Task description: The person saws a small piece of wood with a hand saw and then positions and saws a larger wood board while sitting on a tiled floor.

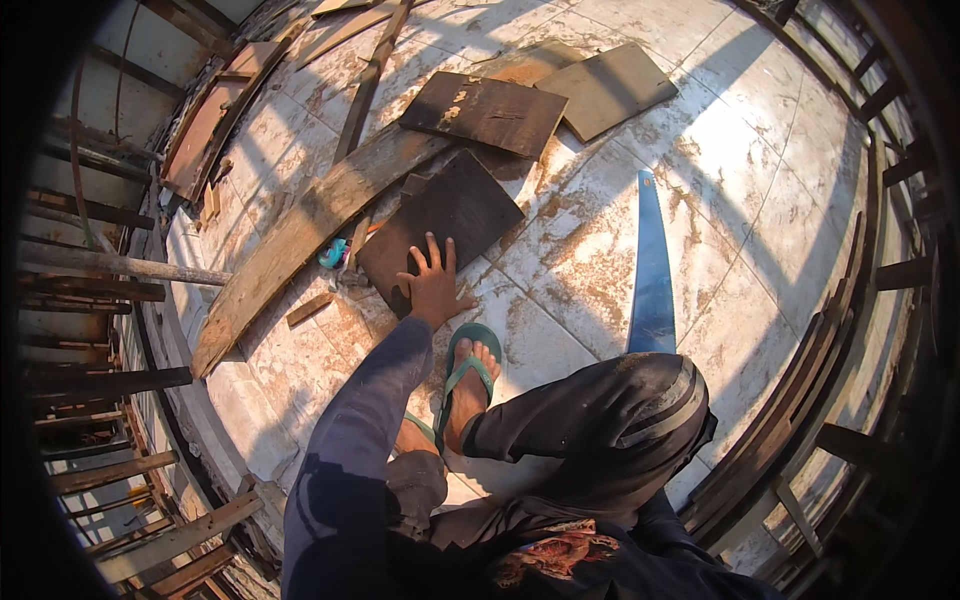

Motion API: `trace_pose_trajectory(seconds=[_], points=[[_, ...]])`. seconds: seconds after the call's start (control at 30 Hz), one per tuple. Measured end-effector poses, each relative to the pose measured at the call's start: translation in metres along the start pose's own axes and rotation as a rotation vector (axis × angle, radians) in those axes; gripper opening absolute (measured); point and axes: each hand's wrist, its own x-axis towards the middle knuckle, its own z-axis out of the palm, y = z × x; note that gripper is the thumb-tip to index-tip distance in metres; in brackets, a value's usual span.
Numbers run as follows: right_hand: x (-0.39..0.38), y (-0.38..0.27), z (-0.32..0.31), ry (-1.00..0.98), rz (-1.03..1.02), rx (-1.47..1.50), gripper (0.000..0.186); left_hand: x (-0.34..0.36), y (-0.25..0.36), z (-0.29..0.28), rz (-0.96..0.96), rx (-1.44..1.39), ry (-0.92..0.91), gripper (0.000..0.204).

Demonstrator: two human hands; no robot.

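My left hand [433,288] lies with spread fingers on the near edge of a dark brown board [450,215], which rests at a slant among other wood on the floor. My right hand is out of sight; only a dark sleeve [660,530] shows low beside my bent knee. To the right, a handsaw [653,270] shows its bluish blade flat on the tiles, its lower end hidden behind the knee. A long weathered plank [290,245] runs diagonally just left of the dark board.
Beyond lie another dark board [490,108] and a tan board [618,90]. A small teal object [333,253] and a short wood offcut [310,309] sit by the plank. Long wood strips [800,395] line the right side; timber bars [110,375] stick in from the left. Sawdust covers the tiled floor [740,230].
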Motion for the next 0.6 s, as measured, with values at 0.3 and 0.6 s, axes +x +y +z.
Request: trace_pose_trajectory(seconds=[0.3,0.6], points=[[-0.061,0.045,-0.042,0.005,0.221,-0.062,0.052,0.049,-0.054,-0.005,0.236,-0.045,0.225,0.079],[-0.079,0.009,-0.129,0.503,0.171,-0.262,0.045,0.073,-0.190,-0.059,0.309,-0.814,0.381,0.036]])
